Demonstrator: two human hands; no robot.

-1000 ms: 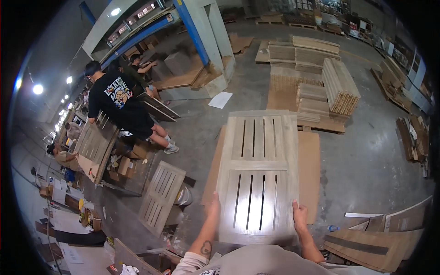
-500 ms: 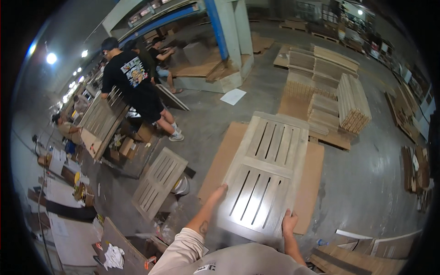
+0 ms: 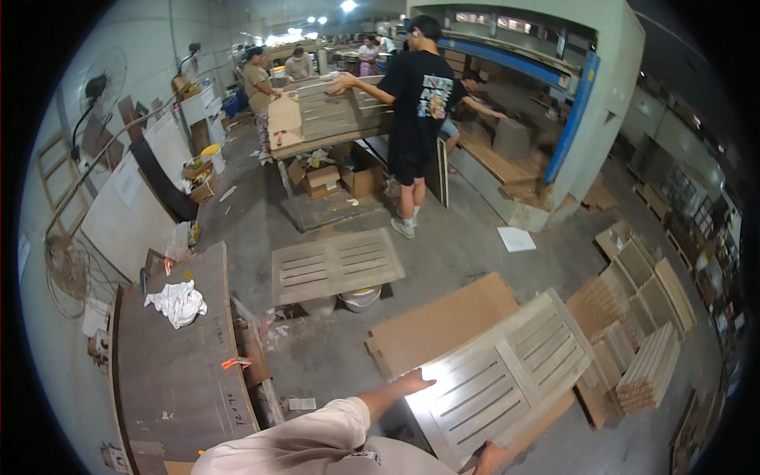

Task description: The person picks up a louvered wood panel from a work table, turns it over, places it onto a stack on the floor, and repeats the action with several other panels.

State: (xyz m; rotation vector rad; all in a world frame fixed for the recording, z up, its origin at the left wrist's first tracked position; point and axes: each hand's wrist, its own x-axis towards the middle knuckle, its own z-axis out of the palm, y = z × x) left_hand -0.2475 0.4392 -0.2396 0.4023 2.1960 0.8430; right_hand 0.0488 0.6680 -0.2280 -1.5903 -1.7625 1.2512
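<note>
A pale grey-brown wooden panel with two rows of slots (image 3: 507, 366) lies slantwise ahead of me at the right, light glaring off its near left part. At its near left edge, my left hand (image 3: 413, 382) is closed on the panel. My right hand (image 3: 489, 457) grips the near right edge; the picture's lower rim cuts part of it off. Beneath the panel, a brown cardboard sheet (image 3: 443, 321) shows on both sides. A similar slatted panel (image 3: 339, 264) rests to the left on white buckets (image 3: 361, 298).
A dark-topped bench (image 3: 178, 380) at the left bears a white cloth (image 3: 176, 304) and an orange clamp (image 3: 237, 362). Stacked wooden pieces (image 3: 645, 368) stand at the right. Ahead, a person in black (image 3: 419, 103) works at a table (image 3: 291, 149). A paper sheet (image 3: 516, 239) lies on the floor.
My view has swung to the left, bringing the bench and the second panel nearer the middle. Both hands still hold the panel, which now appears farther right and more slanted.
</note>
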